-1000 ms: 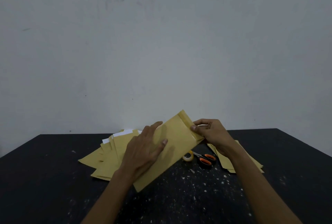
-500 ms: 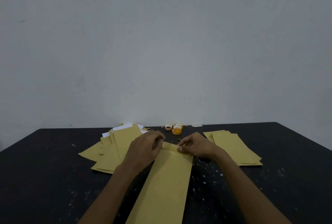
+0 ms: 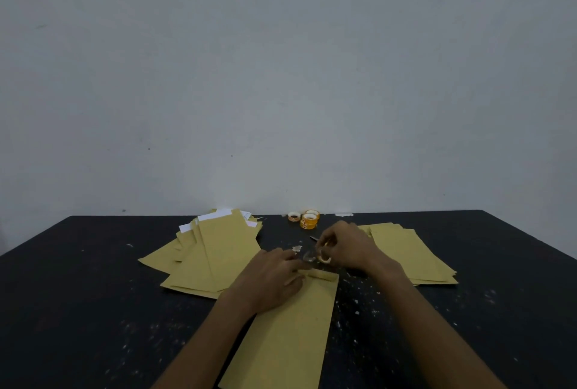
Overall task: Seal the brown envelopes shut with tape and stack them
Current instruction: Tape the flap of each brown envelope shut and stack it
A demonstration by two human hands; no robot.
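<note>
Head view | left hand [image 3: 271,279] pinches tape strip [image 3: 309,258] over envelope [image 3: 290,335] | right hand [image 3: 346,245] grips tape roll [image 3: 324,259]

Matt brown paper envelope [image 3: 290,326] — speckled, dull black table [image 3: 93,310].

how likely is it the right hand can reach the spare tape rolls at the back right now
Probably yes: the spare rolls sit just beyond the right hand, with open table between. But it grips a roll, so it would have to drop that first.
</note>
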